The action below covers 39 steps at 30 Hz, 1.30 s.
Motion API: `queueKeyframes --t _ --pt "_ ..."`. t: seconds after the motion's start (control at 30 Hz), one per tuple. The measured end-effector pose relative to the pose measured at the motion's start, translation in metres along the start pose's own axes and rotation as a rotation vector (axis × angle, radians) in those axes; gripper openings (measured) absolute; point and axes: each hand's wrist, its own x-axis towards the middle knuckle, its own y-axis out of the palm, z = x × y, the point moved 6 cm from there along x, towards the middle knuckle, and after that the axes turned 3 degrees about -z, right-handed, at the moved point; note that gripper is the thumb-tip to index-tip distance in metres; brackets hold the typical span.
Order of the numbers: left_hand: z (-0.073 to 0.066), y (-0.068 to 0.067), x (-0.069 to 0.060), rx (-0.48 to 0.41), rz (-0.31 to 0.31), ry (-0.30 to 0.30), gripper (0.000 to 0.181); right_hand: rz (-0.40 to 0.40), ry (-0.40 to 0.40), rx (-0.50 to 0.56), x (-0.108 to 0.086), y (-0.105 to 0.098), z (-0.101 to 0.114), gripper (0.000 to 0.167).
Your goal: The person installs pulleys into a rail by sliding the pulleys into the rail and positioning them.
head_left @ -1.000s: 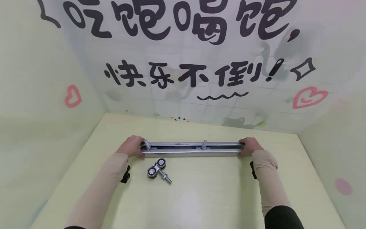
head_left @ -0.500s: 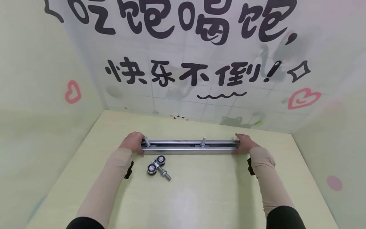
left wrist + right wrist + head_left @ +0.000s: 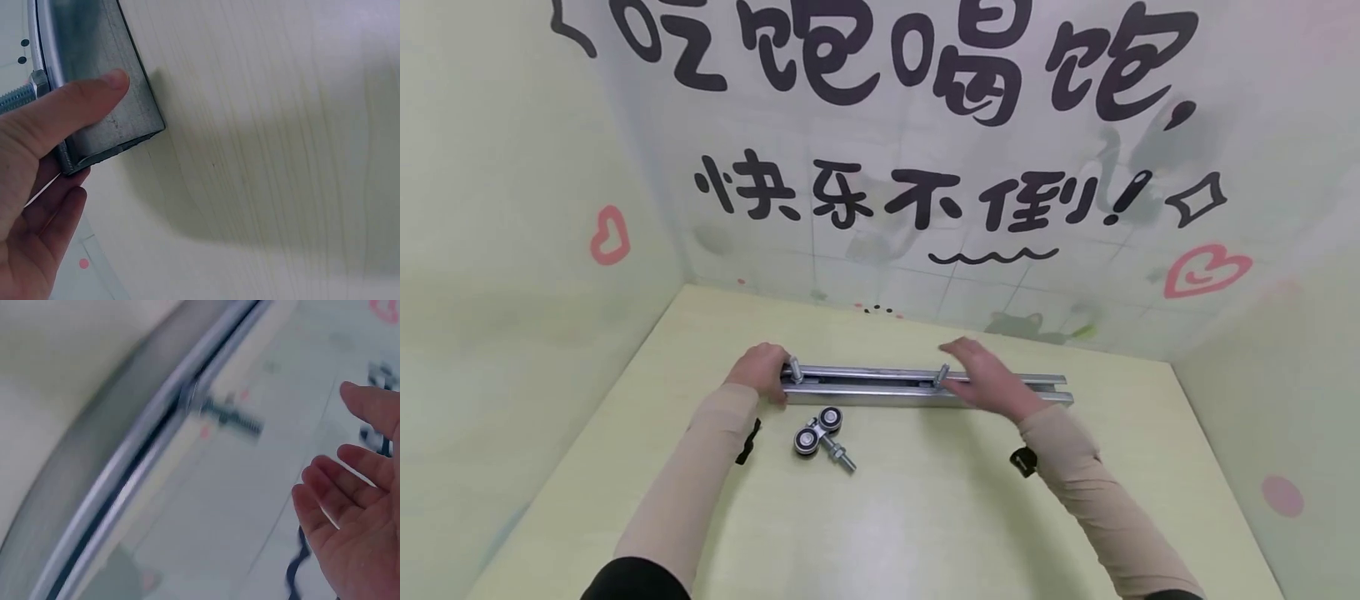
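Note:
A metal channel rail lies across the table, slot facing up. My left hand grips its left end; in the left wrist view the thumb presses the rail's side wall and the fingers are partly hidden behind it. One threaded bolt stands up from the slot beside that hand. A second bolt rises further along, where my right hand hovers with fingers loosely spread. In the right wrist view, a gap separates that hand from the bolt.
A loose roller trolley with two wheels and a threaded stud lies on the table in front of the rail. Printed fabric walls stand behind and at both sides.
My right hand has let go of the rail's right end and moved left to the second bolt, uncovering that end. The left hand keeps its grip.

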Motion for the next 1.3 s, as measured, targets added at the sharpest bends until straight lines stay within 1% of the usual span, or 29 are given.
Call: queueKeyframes --t 0.1,0.2,0.27,0.37,0.43,0.57,0.63,0.7,0.77,0.83,0.93,1.1,1.3 --pt "0.002 0.001 0.002 0.013 -0.008 -0.001 0.041 0.054 -0.099 0.012 0.004 0.021 0.030 0.047" --pt "0.002 0.002 0.004 0.020 -0.018 -0.001 0.041 0.123 -0.133 0.018 0.007 0.047 0.052 0.044" --pt "0.000 0.002 0.005 0.017 -0.025 0.012 0.041 0.157 -0.150 0.012 0.007 0.064 0.063 0.042" --pt "-0.003 0.003 0.007 0.019 -0.029 0.025 0.041 0.202 -0.147 0.007 0.007 0.088 0.075 0.041" --pt "-0.004 0.005 0.009 0.017 -0.023 0.029 0.042 0.215 -0.145 0.007 0.007 0.101 0.080 0.038" --pt "-0.004 0.008 0.010 0.024 -0.012 0.020 0.043 0.229 -0.071 0.005 0.006 0.122 0.085 0.022" --pt "-0.004 0.008 0.010 0.035 -0.011 0.015 0.043 0.235 -0.030 0.001 0.005 0.130 0.086 0.022" --pt "-0.004 0.007 0.009 0.048 -0.010 0.012 0.044 0.250 0.001 -0.014 0.003 0.136 0.087 0.027" --pt "-0.004 0.006 0.009 0.055 -0.009 0.012 0.045 0.257 0.011 -0.023 0.001 0.141 0.090 0.028" --pt "-0.004 0.005 0.009 0.056 -0.006 0.012 0.046 0.256 0.011 -0.031 -0.001 0.144 0.092 0.029" --pt "-0.004 0.004 0.008 0.050 -0.004 0.014 0.047 0.233 0.009 -0.027 -0.002 0.146 0.094 0.030" --pt "-0.002 0.004 0.007 0.045 -0.001 0.014 0.047 0.198 0.002 -0.039 -0.002 0.145 0.096 0.031" --pt "0.003 0.005 0.005 0.046 -0.007 0.019 0.045 0.157 -0.022 -0.098 -0.001 0.138 0.101 0.035"
